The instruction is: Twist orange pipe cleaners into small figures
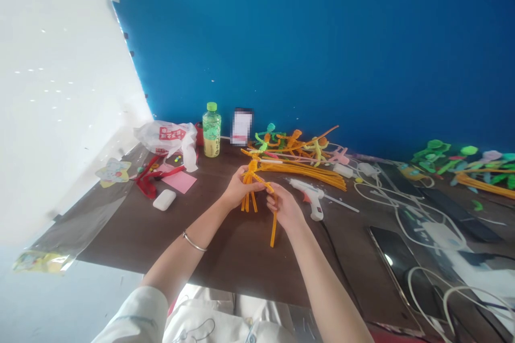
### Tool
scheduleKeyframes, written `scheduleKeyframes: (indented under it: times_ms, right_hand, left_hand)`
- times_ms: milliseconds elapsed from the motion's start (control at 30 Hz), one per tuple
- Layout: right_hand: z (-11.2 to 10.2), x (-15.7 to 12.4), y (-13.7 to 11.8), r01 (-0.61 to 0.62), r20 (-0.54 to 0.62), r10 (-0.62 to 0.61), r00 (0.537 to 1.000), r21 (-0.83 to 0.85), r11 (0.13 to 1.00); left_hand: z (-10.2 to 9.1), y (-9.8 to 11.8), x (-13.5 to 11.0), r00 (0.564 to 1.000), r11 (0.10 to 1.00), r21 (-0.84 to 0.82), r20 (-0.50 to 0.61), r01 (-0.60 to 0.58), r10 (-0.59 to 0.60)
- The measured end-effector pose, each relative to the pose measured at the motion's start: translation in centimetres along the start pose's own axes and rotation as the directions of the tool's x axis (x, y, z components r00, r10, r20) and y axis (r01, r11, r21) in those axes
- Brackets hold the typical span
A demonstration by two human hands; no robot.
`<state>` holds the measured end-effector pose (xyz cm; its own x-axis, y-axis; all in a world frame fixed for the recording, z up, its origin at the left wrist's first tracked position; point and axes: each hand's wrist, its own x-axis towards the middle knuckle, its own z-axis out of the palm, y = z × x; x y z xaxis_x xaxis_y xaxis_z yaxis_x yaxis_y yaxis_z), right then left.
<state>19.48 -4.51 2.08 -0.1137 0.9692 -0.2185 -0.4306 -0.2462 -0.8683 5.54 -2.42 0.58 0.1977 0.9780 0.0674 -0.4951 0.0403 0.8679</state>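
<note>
Between my two hands is an orange pipe cleaner figure (253, 164) with several loose stems hanging down. My left hand (238, 188) is closed around its body, thumb pressed in front. Closed on one side of it, my right hand (284, 206) pinches a twisted orange pipe cleaner (273, 228) whose straight end points down toward me. Just behind them lies a bundle of orange pipe cleaners (314, 174). To the right of my right hand, a white glue gun (316, 201) rests on its side with a glue stick out the back.
On the dark table (120, 233) stand a green-capped bottle (211, 131) and an upright phone (242, 127). Left are a plastic bag (169, 138), red scissors-like handles (147, 185), pink paper (183, 181) and a white case (164, 200). Right are a dark phone (402, 262), white cables (402, 214) and green pipe cleaner pieces (432, 158).
</note>
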Motion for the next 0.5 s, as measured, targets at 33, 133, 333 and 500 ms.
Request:
scheduleKeyframes:
  times_ms: [33,133,333,500]
  right_hand:
    - [0.0,0.0,0.1,-0.011,-0.002,0.011,1.0,-0.007,1.0]
    - [0.3,-0.2,0.4,-0.027,-0.069,0.02,0.997,-0.091,0.996]
    - [1.0,-0.8,1.2,0.096,-0.131,-0.177,0.975,-0.475,0.875]
    - [1.4,-1.4,1.5,0.228,0.032,-0.443,0.896,-0.89,0.396]
  left_hand:
    - [0.0,0.0,0.0,1.0,1.0,-0.005,0.002,-0.003,0.003]
    - [0.0,-0.1,0.1,0.999,0.999,0.004,-0.022,-0.039,0.039]
    - [0.1,-0.4,0.2,0.978,0.984,0.104,-0.138,-0.143,0.157]
    - [0.6,-0.6,0.0,0.957,0.956,0.233,-0.186,-0.178,0.223]
